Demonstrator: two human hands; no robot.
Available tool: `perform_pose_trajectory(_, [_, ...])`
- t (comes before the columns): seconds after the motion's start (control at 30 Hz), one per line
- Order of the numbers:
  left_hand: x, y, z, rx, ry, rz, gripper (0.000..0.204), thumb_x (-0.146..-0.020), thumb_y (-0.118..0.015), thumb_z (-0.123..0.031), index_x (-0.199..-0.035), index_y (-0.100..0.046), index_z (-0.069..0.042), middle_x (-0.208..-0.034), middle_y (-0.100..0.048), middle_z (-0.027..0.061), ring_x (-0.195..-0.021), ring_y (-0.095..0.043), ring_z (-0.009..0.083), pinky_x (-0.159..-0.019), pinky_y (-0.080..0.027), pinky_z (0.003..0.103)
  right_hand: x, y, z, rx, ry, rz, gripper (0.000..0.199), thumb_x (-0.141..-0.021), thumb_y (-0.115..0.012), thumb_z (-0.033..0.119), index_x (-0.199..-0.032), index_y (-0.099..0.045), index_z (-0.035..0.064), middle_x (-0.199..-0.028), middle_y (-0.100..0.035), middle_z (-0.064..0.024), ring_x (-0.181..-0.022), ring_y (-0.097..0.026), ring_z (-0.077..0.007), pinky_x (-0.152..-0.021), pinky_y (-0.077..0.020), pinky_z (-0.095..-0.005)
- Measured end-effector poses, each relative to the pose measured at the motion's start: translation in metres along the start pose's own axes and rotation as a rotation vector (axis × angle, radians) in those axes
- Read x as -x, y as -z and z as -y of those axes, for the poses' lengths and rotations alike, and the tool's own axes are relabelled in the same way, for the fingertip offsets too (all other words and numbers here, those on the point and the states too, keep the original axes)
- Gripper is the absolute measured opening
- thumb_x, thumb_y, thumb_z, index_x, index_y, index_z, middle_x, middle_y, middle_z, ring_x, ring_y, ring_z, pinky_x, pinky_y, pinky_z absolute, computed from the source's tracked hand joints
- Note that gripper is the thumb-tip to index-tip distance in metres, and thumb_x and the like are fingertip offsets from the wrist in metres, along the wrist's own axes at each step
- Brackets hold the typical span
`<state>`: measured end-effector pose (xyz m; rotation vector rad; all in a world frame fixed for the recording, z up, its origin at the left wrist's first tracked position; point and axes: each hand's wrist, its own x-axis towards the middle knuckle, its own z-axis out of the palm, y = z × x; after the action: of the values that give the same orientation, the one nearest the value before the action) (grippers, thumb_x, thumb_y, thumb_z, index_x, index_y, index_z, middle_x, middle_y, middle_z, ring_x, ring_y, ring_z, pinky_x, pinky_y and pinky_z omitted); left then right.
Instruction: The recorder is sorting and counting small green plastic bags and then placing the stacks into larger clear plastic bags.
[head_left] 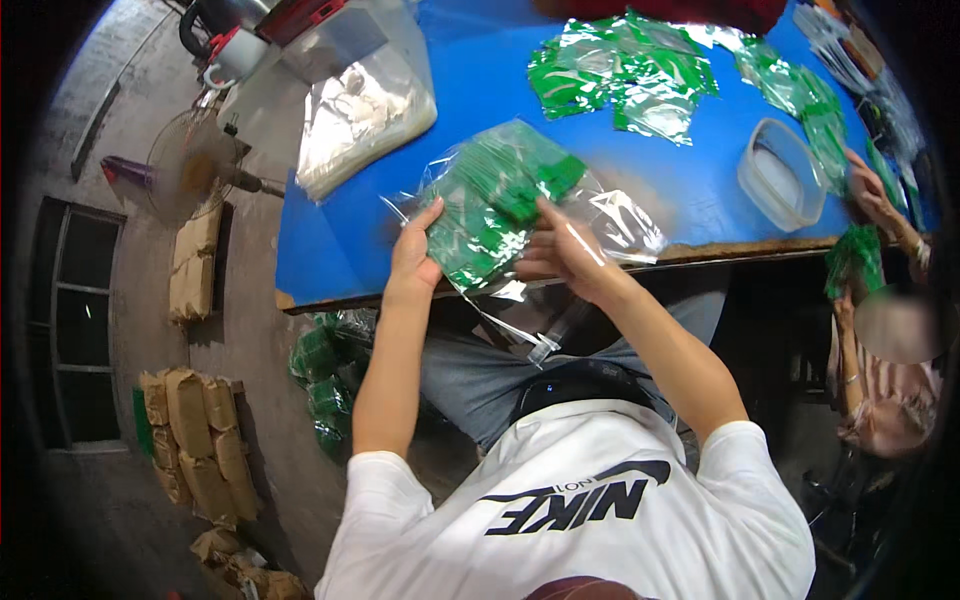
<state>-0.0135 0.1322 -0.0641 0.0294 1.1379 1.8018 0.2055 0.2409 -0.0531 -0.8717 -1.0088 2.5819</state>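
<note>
A clear plastic bag [618, 218] with green-printed packets [480, 200] in a layered stack lies tilted at the near edge of the blue table. My left hand [415, 255] grips its left side, thumb on top and the other fingers hidden beneath. At the stack's lower right is my right hand [575, 258], its thumb near the packets and its slightly blurred fingers stretched out over the bag's near part. A loose end of the clear film hangs past the table edge above my lap.
Loose green packets [625, 75] lie at the back of the blue table [345, 240]. A stack of clear bags [365, 120] stands far left, a plastic tub [782, 178] right. A co-worker's hands [872, 190] handle green packets there. A fan [195, 165] is beyond the left edge.
</note>
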Motion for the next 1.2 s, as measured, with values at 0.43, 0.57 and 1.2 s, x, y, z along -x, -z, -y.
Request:
perform_pose_trajectory(0.43, [0.002, 0.002, -0.038, -1.555, -0.905, 0.124, 0.017, -0.088, -0.067, -0.011, -0.103, -0.071, -0.003, -0.101, -0.071, 0.0099, -0.091, -0.067, 0.0237, -0.084, -0.051, 0.033, 0.036, 0.015, -0.027, 0.568, 0.008, 0.326, 0.029, -0.102, -0.053, 0.019, -0.116, -0.057, -0.0059, -0.094, -0.068, -0.0125, -0.078, -0.069, -0.0172, -0.067, -0.0578, -0.0298])
perform_pose_trajectory(0.57, [0.034, 0.006, -0.069, -1.674, -0.827, 0.200, 0.025, -0.088, -0.057, 0.000, -0.110, -0.069, -0.003, -0.116, -0.069, 0.0133, -0.109, -0.065, 0.0298, -0.094, -0.049, 0.035, 0.086, 0.022, 0.016, 0.748, 0.187, 0.342, 0.017, -0.097, -0.059, 0.010, -0.104, -0.063, -0.0047, -0.084, -0.068, -0.0098, -0.069, -0.065, -0.0144, -0.065, -0.0543, -0.0298])
perform_pose_trajectory(1.2, [0.063, -0.015, -0.132, -1.238, -0.996, -0.291, 0.027, -0.102, -0.056, -0.020, -0.108, -0.073, 0.000, -0.102, -0.075, 0.0100, -0.097, -0.068, 0.0141, -0.087, -0.052, 0.028, -0.012, -0.010, 0.179, 1.219, 1.329, -0.055, 0.018, -0.095, -0.064, 0.017, -0.093, -0.071, 0.0005, -0.085, -0.072, -0.0111, -0.078, -0.068, -0.0191, -0.073, -0.0528, -0.0316])
